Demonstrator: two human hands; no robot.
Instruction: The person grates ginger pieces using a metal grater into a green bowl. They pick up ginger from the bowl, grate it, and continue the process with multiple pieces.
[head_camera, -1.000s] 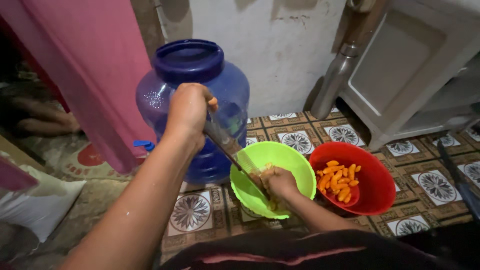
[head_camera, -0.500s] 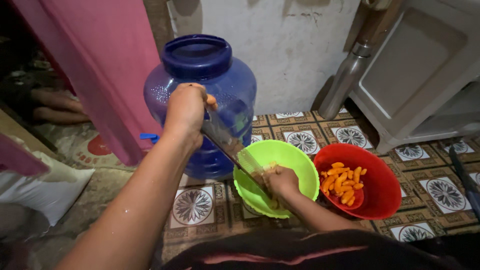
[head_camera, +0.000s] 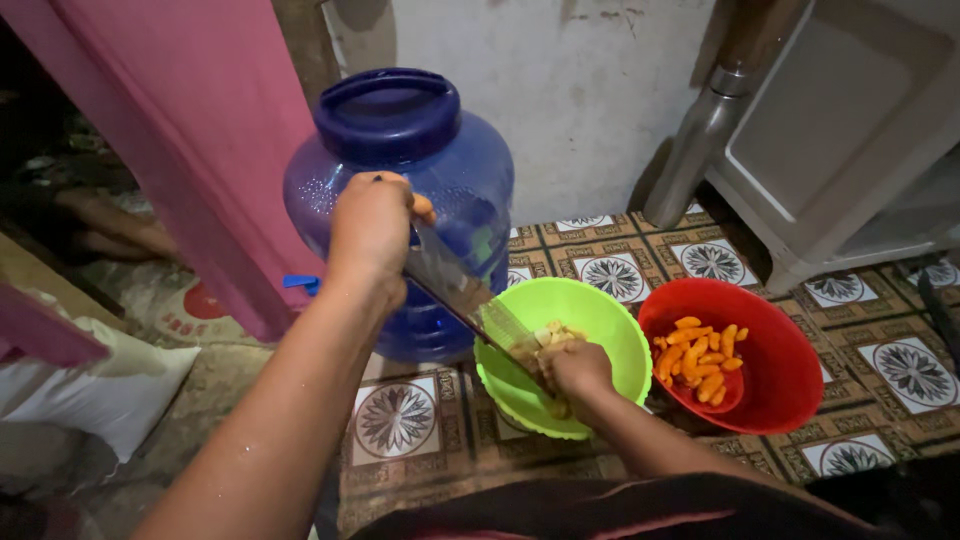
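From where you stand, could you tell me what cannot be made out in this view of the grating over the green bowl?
- Head view: what the right hand presses on the metal grater is hidden by its fingers.
- The grater's top end is covered by the left hand.
- The green bowl bottom is hidden by hand and gratings.
- The red bowl pieces are too small to identify.
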